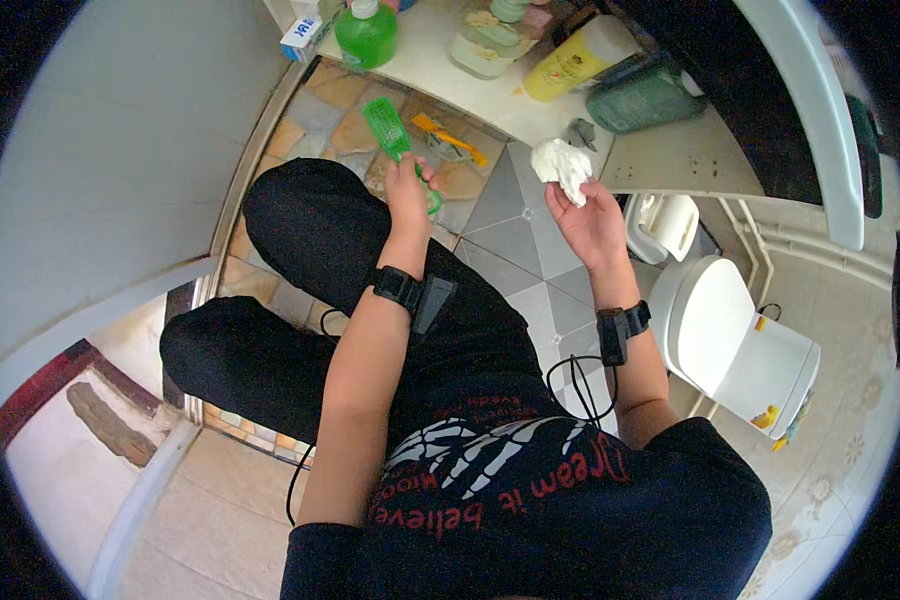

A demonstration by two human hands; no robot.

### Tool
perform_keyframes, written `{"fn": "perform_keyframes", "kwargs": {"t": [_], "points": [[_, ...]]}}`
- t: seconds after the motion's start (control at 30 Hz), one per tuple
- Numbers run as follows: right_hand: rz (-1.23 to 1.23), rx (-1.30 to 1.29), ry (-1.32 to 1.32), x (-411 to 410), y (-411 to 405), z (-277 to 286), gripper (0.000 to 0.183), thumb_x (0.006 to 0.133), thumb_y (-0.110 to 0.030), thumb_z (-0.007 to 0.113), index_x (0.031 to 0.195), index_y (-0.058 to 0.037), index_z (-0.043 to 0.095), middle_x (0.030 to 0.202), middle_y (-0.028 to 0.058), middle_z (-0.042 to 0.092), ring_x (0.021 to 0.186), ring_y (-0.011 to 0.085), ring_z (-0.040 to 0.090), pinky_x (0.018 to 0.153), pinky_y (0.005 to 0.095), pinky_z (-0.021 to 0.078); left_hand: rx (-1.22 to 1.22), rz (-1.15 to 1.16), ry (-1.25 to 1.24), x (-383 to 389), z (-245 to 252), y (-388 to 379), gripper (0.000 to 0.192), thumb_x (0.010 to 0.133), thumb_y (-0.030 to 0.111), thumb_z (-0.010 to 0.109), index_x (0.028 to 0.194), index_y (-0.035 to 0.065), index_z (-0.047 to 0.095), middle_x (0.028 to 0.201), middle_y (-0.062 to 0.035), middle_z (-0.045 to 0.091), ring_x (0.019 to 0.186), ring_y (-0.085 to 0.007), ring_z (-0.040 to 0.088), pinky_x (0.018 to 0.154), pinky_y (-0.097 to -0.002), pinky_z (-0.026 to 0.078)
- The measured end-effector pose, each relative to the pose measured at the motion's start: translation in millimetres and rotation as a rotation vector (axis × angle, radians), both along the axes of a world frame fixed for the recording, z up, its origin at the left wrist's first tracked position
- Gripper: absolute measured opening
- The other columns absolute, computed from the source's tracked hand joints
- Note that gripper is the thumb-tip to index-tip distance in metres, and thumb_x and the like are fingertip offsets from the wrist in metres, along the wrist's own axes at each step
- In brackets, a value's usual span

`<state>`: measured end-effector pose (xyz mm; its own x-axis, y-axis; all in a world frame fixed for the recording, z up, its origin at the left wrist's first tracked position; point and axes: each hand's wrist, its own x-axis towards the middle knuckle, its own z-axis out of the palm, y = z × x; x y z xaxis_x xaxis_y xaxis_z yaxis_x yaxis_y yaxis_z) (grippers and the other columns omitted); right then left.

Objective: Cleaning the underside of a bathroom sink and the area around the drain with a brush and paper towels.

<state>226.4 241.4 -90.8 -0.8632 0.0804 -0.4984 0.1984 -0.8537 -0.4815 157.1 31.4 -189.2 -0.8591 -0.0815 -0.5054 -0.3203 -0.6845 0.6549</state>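
Observation:
In my left hand (409,187) is a green plastic brush (385,126), gripped by its handle with the head pointing away from me. My right hand (586,217), palm up, pinches a crumpled white tissue or cloth (561,165) between thumb and fingers, near the edge of a white shelf (510,112). Beyond the green brush, an orange-handled object (450,141) lies low over the tan stone-patterned tiles. A small grey crumpled item (581,135) rests by the shelf's corner, just past the tissue.
Bottles stand along the shelf: green liquid (366,36), clear pump (487,41), yellow (570,64) and dark green (645,97). A small box (302,36) is at its left end. A toilet (712,307) and white bin (664,225) are at right, a grey door panel (120,150) at left.

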Motion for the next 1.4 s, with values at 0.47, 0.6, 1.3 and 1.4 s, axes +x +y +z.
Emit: {"fn": "perform_keyframes", "kwargs": {"t": [0.47, 0.6, 1.3, 1.4], "points": [[0.29, 1.034, -0.109, 7.0, -6.3, -35.7, 0.036, 0.08, -0.003, 0.056, 0.115, -0.0009, 0.048, 0.106, 0.0065, 0.054, 0.097, 0.0157, 0.052, 0.087, 0.0269, 0.04, -0.007, -0.047, -0.014, 0.6, 3.8, -1.0, 0.007, 0.091, 0.012, 0.045, 0.089, 0.0056, 0.042, 0.077, -0.0051, 0.049, 0.059, -0.0125, 0.044, 0.048, -0.0282, 0.038], [0.195, 1.588, 0.174, -16.8, -8.5, -41.4, 0.032, 0.079, -0.002, 0.056, 0.111, -0.0015, 0.051, 0.112, 0.0118, 0.056, 0.1, 0.021, 0.055, 0.086, 0.029, 0.0423, -0.087, -0.097, 0.013, 0.1, 5.6, 0.9, 0.008, 0.092, 0.013, 0.044, 0.088, 0.0055, 0.043, 0.075, -0.0045, 0.049, 0.058, -0.0122, 0.044, 0.048, -0.0279, 0.038], [0.35, 2.23, 0.267, -96.0, -16.7, -58.0, 0.029, 0.076, 0.003, 0.049, 0.102, -0.002, 0.063, 0.109, 0.0147, 0.062, 0.09, 0.0364, 0.059, 0.082, 0.0409, 0.0471, -0.066, -0.08, 0.005, -0.2, 6.1, 1.5, 0.013, 0.091, 0.016, 0.041, 0.086, 0.0043, 0.044, 0.066, -0.0038, 0.045, 0.055, -0.0128, 0.045, 0.048, -0.026, 0.038], [0.391, 2.178, 0.311, -69.1, -10.5, -51.2, 0.03, 0.076, 0.004, 0.049, 0.102, -0.0021, 0.063, 0.109, 0.0144, 0.062, 0.089, 0.0363, 0.059, 0.083, 0.041, 0.0471, -0.082, -0.12, -0.005, 1.9, 7.5, 3.9, 0.012, 0.09, 0.015, 0.041, 0.086, 0.0044, 0.044, 0.066, -0.0037, 0.044, 0.056, -0.0126, 0.045, 0.048, -0.0262, 0.038]]}}
